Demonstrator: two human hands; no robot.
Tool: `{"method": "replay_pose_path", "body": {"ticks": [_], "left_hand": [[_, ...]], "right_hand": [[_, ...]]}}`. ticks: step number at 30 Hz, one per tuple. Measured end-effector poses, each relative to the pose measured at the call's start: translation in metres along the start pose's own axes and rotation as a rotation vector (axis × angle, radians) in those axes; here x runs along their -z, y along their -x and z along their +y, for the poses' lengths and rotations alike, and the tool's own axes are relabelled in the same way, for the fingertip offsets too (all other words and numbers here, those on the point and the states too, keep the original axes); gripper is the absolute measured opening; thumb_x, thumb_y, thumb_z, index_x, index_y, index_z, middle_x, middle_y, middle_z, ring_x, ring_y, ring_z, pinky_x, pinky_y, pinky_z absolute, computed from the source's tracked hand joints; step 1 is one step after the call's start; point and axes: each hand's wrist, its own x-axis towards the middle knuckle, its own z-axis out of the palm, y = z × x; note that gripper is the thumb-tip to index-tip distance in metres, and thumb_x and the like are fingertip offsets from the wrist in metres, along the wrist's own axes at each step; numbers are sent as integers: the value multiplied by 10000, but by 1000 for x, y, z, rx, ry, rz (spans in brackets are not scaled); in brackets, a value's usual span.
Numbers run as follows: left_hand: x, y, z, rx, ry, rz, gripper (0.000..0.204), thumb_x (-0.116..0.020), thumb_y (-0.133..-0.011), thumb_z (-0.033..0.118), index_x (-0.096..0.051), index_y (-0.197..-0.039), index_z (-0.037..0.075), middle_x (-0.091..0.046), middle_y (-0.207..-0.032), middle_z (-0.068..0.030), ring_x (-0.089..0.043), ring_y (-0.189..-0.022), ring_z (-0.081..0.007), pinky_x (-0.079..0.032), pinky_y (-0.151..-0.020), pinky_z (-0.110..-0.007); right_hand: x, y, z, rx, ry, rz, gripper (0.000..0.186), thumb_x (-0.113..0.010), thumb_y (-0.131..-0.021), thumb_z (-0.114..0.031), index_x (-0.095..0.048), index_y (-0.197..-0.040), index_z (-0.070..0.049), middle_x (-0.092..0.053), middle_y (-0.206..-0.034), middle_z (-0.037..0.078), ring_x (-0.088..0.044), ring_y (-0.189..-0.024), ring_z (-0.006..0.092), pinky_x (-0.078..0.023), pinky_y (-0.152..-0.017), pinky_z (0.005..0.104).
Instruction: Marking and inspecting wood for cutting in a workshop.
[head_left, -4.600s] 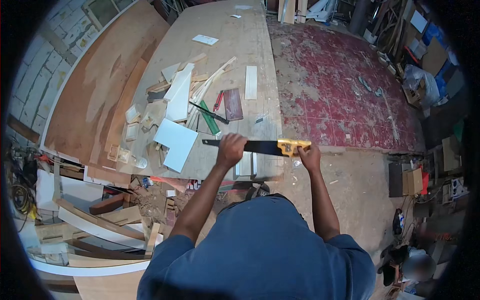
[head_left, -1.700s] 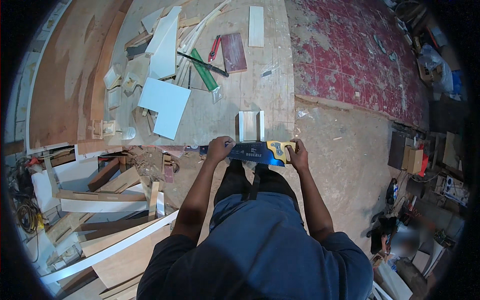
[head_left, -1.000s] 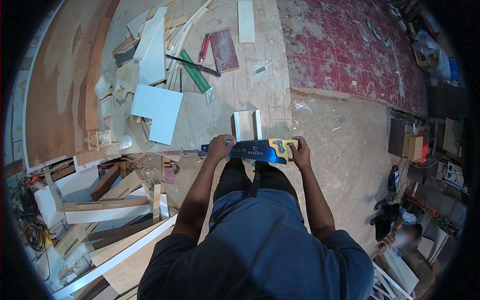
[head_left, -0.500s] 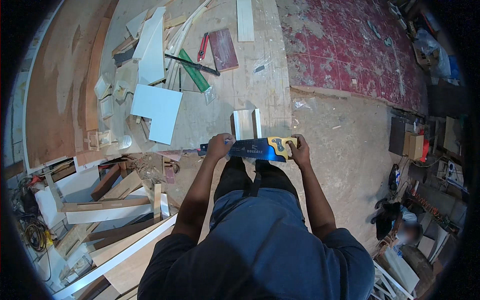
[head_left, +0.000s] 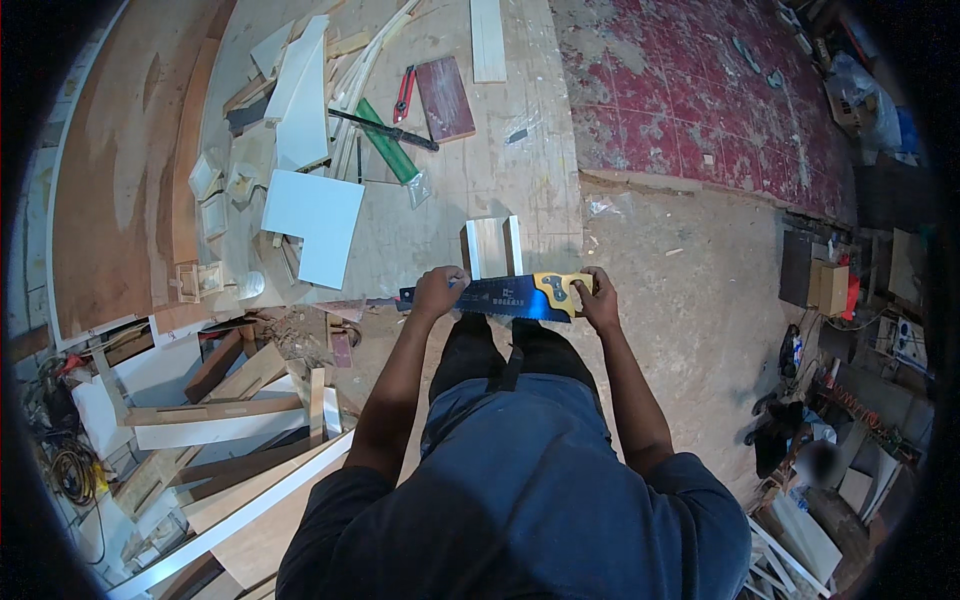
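Observation:
A hand saw [head_left: 515,297] with a dark blue blade and a yellow handle lies crosswise in front of my body, teeth toward me. My left hand [head_left: 439,292] is closed on the blade near its tip. At the other end, my right hand [head_left: 597,298] grips the yellow handle. Just beyond the saw stands a wooden mitre box [head_left: 489,245], a channel with two side walls, at the near edge of the work table [head_left: 470,180]. The blade covers its near end; whether they touch I cannot tell.
On the table lie a white L-shaped board [head_left: 313,222], a green tube [head_left: 385,142], a red utility knife [head_left: 404,94] and a dark red block [head_left: 446,98]. Offcuts [head_left: 215,405] pile up at lower left. Another person [head_left: 815,440] is at the far right.

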Motion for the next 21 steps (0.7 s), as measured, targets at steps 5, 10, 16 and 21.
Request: {"method": "replay_pose_path", "body": {"ticks": [5, 10, 16, 21], "left_hand": [[-1, -2, -1, -5, 15, 1, 222, -713, -856, 270, -754, -981, 91, -742, -969, -140, -708, -934, -332, -546, -838, -414], [-2, -1, -3, 4, 12, -14, 236, -716, -847, 274, -758, -991, 93, -742, -975, -142, -705, -936, -339, -545, -840, -414], [-3, -3, -3, -22, -3, -9, 225, -716, -850, 268, -761, -991, 99, -746, -976, -129, -709, -934, -323, -546, -848, -407], [-4, -2, -3, -6, 2, -14, 219, -713, -855, 265, -762, -991, 101, -748, -974, -123, -715, -932, -310, -547, -854, -400]], "right_hand": [[-1, 0, 1, 7, -30, 9, 236, -679, -931, -96, -593, -1148, -59, -602, -807, 5, -502, -615, 75, -440, -560, 263], [1, 3, -12, -46, -29, -5, 237, -683, -931, -104, -596, -1148, -62, -592, -792, 3, -505, -615, 80, -440, -558, 266], [1, 0, -6, 12, -30, 13, 240, -685, -932, -112, -598, -1151, -64, -593, -790, 3, -505, -614, 81, -441, -556, 266], [-1, -2, 0, 8, -56, 7, 242, -681, -936, -100, -596, -1159, -61, -601, -797, 3, -503, -614, 77, -441, -557, 261]]}}
